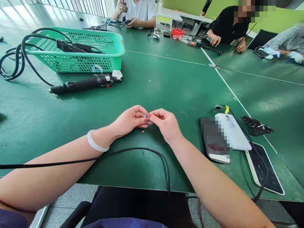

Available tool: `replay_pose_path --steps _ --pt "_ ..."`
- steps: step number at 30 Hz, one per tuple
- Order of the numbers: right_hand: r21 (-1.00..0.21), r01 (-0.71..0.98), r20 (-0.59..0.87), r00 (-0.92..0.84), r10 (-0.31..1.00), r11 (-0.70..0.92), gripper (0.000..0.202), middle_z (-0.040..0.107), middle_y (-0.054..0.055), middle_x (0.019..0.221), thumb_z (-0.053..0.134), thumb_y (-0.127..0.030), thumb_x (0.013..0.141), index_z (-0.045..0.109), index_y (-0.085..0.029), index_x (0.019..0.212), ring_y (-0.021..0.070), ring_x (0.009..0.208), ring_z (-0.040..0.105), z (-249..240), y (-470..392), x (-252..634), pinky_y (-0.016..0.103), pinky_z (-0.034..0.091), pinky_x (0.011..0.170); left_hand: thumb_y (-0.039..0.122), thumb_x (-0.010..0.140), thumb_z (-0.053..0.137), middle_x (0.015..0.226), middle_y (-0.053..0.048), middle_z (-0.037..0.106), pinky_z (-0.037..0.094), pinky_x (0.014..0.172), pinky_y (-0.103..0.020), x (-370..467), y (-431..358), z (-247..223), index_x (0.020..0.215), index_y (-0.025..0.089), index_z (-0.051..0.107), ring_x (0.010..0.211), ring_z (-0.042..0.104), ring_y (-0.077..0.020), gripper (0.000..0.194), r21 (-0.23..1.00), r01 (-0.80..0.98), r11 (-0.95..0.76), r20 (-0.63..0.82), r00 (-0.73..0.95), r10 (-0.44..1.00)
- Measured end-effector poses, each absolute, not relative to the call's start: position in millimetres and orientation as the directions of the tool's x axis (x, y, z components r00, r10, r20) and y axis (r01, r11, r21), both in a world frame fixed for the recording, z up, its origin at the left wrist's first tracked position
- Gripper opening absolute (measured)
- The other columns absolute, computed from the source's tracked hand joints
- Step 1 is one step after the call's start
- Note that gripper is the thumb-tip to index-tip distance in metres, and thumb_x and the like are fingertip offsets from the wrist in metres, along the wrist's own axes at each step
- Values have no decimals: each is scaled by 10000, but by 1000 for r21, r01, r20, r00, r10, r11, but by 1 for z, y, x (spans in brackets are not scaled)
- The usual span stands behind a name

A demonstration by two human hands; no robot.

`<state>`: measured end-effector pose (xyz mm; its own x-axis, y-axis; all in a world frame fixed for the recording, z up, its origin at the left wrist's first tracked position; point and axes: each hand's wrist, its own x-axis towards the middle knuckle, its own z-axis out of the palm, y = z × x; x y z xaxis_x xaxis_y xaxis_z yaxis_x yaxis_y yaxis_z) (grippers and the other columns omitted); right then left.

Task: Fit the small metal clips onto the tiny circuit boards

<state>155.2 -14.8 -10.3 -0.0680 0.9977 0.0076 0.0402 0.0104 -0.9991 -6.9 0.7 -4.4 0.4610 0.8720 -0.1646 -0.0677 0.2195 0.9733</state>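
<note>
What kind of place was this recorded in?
Probably an electronics assembly or repair workshop: a corded electric screwdriver lies by a green plastic basket of cables and tools, and people sit around the large green-topped table handling small devices.

Both hands (147, 122) meet at the fingertips, forearms reaching inward.

Worktop (166, 82) open from power tool (83, 84) across to phones (234, 131); green basket (110, 57) blocks far left, phones block right, black cable (133, 148) arches across near side
</note>
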Motion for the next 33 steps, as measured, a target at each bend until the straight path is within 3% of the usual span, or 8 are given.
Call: replay_pose_path --steps 6,12,16,21,24,29,33 --pt "-956 257 144 -19 989 144 161 627 8 770 692 -363 706 688 -207 746 97 579 506 -8 -16 156 275 449 588 272 730 724 786 -25 688 553 728 -272 -7 0 -4 855 153 522 790 670 -131 266 973 -60 225 -175 448 877" --pt "-979 165 122 28 992 116 173 635 3 724 648 -360 746 675 -200 806 112 605 521 -9 -14 159 270 432 582 235 745 710 807 -41 698 550 703 -245 -6 -1 -1 854 152 522 840 684 -152 234 963 -76 258 -199 443 874" --pt "-960 252 137 35 990 124 167 630 -3 720 621 -350 772 679 -201 818 104 584 487 -7 -13 166 267 411 576 128 795 635 819 -43 702 543 710 -230 -7 2 -1 872 143 531 792 690 -128 130 929 -191 316 -232 366 901" --pt "-785 566 122 -257 959 251 80 605 -8 772 695 -273 718 707 -223 779 103 621 491 -8 -16 168 274 411 619 35 830 523 866 -41 688 532 780 -220 -11 10 -3 859 129 557 760 675 -88 105 870 -379 317 -268 178 947" --pt "-684 640 67 -424 903 351 100 620 6 865 692 -237 735 714 -234 832 120 721 545 -12 -19 163 281 425 666 31 825 525 879 -49 684 527 816 -240 -11 11 -5 869 130 555 769 673 -93 112 868 -391 305 -270 143 952" --pt "-612 678 69 -467 881 407 103 626 7 847 618 -173 797 693 -227 752 133 767 569 -15 -20 159 294 430 716 61 820 542 903 -48 678 521 844 -276 -11 10 -7 1004 145 571 775 664 -99 204 895 -342 287 -241 172 955" --pt "-630 682 85 -417 905 373 152 614 -2 794 591 -136 795 673 -217 695 124 732 551 -11 -17 164 279 418 675 100 832 549 925 -43 675 515 839 -271 -10 8 -8 1047 148 604 782 659 -96 227 923 -275 269 -209 229 951"
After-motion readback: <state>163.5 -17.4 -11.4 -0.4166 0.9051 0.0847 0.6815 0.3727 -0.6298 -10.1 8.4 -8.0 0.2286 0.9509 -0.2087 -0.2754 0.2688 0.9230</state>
